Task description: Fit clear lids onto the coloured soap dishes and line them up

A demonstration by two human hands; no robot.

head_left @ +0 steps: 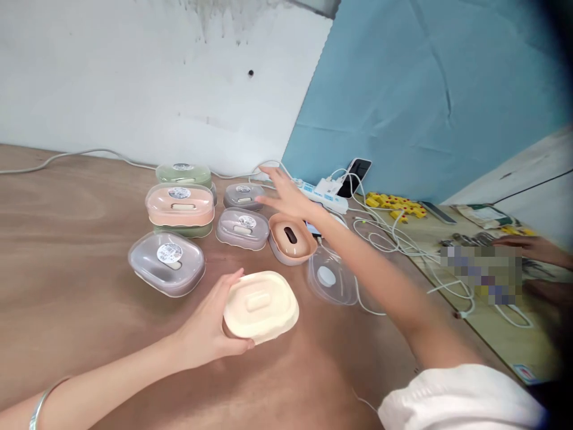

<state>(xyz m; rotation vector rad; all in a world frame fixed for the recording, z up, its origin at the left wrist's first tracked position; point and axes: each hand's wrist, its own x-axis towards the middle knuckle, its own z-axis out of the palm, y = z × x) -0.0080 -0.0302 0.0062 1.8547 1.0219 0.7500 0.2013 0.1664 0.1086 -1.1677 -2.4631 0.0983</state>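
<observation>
My left hand (210, 325) grips the left side of a cream oval soap-box base (262, 306) resting on the brown table (67, 280). My right hand (286, 194) hovers open, fingers spread, above the far row, close to a grey lidded box (243, 196) and just behind an orange-pink open base with a slot (292, 237). A clear lid (330, 278) lies to the right of that base, under my right forearm.
Several lidded boxes stand in a group: grey (166, 263), pink (179, 205), green (183, 173), grey (242, 227). A power strip (323, 197) with white cables, a phone (356, 175) and yellow pieces (394, 206) lie right. Another person's hand (535, 248) works at far right.
</observation>
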